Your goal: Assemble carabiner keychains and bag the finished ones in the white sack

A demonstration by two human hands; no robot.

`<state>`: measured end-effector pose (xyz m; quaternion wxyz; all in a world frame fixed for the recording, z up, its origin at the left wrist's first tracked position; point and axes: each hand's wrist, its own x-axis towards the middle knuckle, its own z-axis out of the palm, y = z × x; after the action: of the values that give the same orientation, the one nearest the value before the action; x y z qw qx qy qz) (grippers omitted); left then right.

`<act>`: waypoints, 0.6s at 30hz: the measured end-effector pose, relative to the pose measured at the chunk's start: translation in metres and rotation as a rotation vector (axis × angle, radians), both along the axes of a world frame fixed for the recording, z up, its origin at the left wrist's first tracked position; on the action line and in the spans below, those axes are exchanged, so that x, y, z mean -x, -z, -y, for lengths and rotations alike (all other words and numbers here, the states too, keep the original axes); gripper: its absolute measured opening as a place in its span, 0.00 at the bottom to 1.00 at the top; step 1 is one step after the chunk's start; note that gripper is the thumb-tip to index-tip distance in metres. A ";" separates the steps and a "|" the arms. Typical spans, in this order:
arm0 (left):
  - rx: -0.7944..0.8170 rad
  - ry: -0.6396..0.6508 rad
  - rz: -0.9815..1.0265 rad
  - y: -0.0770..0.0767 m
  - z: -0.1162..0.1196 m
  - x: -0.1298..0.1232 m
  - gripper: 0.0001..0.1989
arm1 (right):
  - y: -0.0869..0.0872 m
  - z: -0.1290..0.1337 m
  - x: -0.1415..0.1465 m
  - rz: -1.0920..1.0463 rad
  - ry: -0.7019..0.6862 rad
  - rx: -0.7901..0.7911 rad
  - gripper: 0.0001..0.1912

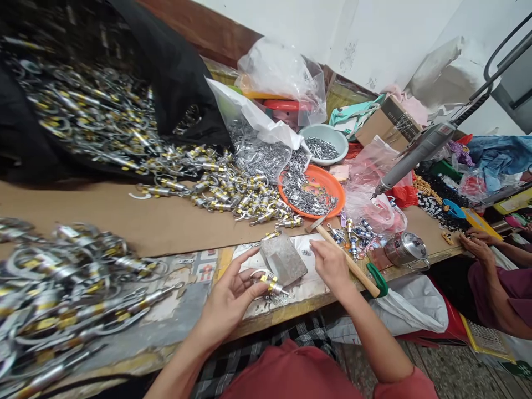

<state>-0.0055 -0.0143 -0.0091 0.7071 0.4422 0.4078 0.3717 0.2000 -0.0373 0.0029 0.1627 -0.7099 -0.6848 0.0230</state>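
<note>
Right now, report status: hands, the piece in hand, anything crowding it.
Left hand pinching a metal clasp beside the steel block. Right hand empty, fingertips at the block's edge. Hammer lying just right; loose clasp pile behind.

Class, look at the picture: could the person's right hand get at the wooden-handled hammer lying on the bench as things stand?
Probably yes. The right hand lies right beside the hammer, whose wooden handle runs along it uncovered. Nothing sits between them; the metal block is on the hand's other side.
</note>
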 end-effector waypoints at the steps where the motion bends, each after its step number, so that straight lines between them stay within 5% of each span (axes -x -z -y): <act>1: 0.017 0.023 0.004 -0.002 -0.003 0.000 0.36 | 0.002 -0.005 -0.004 0.076 0.046 0.083 0.14; 6: 0.097 0.136 0.053 -0.004 -0.014 0.000 0.37 | 0.011 -0.017 0.002 0.171 0.074 0.225 0.13; 13: 0.128 0.147 0.118 -0.002 -0.022 -0.002 0.40 | 0.001 -0.033 -0.011 0.132 0.014 0.276 0.15; 15: 0.136 0.155 0.122 -0.003 -0.023 -0.002 0.40 | -0.003 -0.031 -0.013 0.047 -0.034 0.238 0.12; 18: 0.135 0.157 0.123 -0.004 -0.024 -0.001 0.40 | -0.008 -0.017 -0.001 -0.237 -0.209 -0.020 0.08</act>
<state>-0.0040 0.0095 -0.0056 0.7860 0.4005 0.3517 0.3132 0.2015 -0.0202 0.0106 0.2461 -0.6256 -0.7311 0.1164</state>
